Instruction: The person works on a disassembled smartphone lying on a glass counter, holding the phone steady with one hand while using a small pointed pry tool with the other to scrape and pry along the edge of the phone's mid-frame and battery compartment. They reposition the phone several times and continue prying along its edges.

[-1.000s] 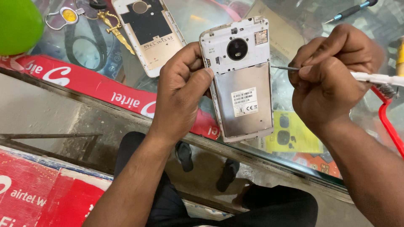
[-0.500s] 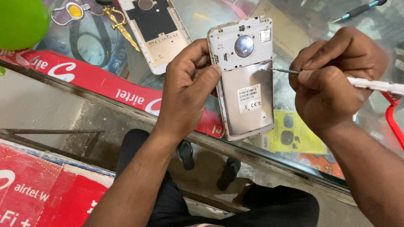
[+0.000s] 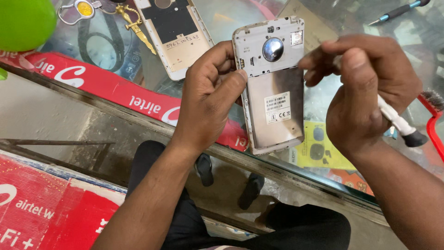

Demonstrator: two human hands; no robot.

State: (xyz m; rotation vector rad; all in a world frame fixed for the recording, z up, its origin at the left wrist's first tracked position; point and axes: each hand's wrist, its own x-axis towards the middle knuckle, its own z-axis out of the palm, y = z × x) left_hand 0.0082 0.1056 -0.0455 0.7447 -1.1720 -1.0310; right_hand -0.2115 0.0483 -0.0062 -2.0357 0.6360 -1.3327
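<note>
1. Here, an opened phone (image 3: 274, 88), back side up with its round camera lens and a white sticker exposed, is gripped along its left edge by the left hand (image 3: 210, 97), thumb pressed on the rear plate.
2. A screwdriver (image 3: 397, 124) with a white shaft and black end cap is clasped in the right hand (image 3: 363, 92), fingers curled tight around it; its tip is hidden behind the fingers.
3. The phone is held just left of the right hand, above a glass counter (image 3: 231, 18).
4. A detached back cover (image 3: 175, 34) is seen lying beyond the left hand, with keys (image 3: 132, 21) further left.
5. A red brush (image 3: 434, 120) is seen just right of the right hand.
</note>
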